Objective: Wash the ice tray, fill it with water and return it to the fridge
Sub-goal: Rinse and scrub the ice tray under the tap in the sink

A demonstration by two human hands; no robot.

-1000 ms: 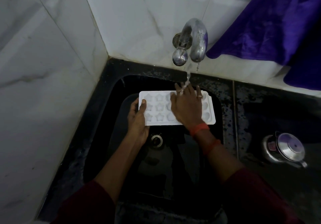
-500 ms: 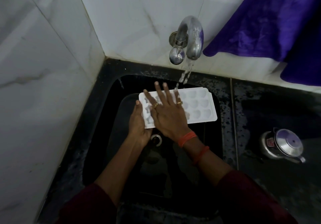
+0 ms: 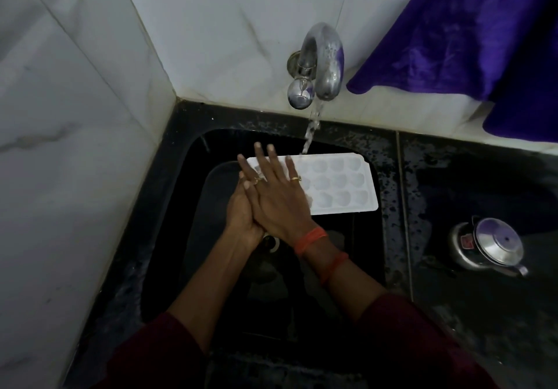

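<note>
The wet black counter (image 3: 468, 183) bears 1 steel pot (image 3: 489, 245) right of the sink (image 3: 178, 207).

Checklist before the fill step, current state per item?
1. Flow from the tap: ok, running.
2. The water stream aimed into cavities: not ok, it lands at the far edge of the ice tray.
3. Firm hold: ok, the left hand grips the tray's left end.
4. Cavities uncovered: not ok, the right hand lies flat over the left ones.
5. Tray above the sink: ok.
6. Cavities clean: cannot tell.
</note>
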